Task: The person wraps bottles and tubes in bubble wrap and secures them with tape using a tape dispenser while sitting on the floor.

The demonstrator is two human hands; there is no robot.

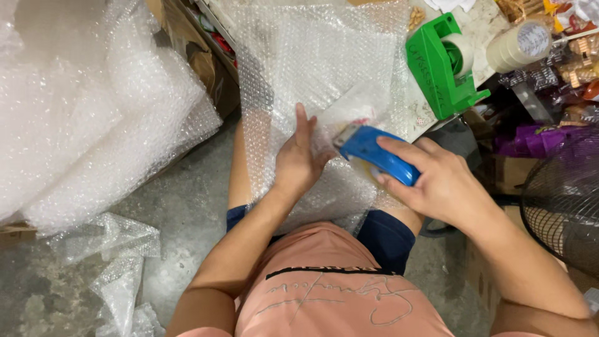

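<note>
The left hand (pixel 298 163) presses flat, fingers released, on the clear bubble-wrap sheet (pixel 312 68) while the right hand (pixel 437 181) clenches a blue handheld tape dispenser (pixel 377 155) — seemingly taping a wrapped parcel — beside a green desktop tape dispenser (pixel 440 65).

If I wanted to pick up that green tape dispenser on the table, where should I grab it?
Probably grip the green tape dispenser across its long flat sides, coming from above. The sloped body is narrow enough for one hand, while the tape roll end and cutter tip are best avoided.
</note>
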